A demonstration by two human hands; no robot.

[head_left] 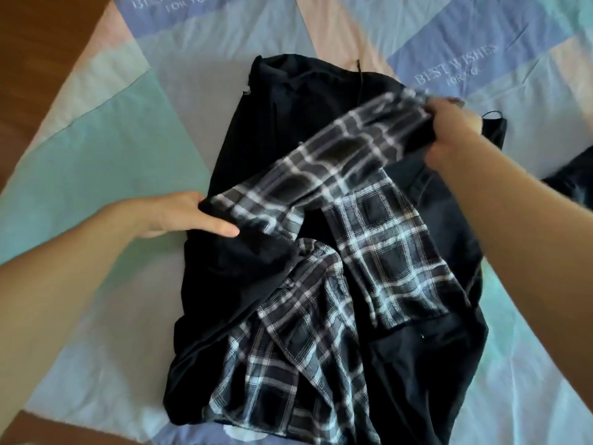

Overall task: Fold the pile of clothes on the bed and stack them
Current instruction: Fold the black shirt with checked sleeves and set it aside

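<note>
A black-and-white plaid shirt (378,261) lies crumpled on top of a black garment (288,130) spread on the bed. My left hand (183,216) grips the near end of a plaid sleeve at the pile's left edge. At the upper right, my right hand (455,130) grips the sleeve's far end, lifted a little and blurred. The sleeve stretches diagonally between the two hands. More dark cloth (426,358) lies under the plaid at the lower right.
The bedcover (106,149) is a patchwork of pastel green, blue, pink and grey with printed words. Brown wooden floor (48,36) shows at the upper left. Another dark garment (574,181) sits at the right edge.
</note>
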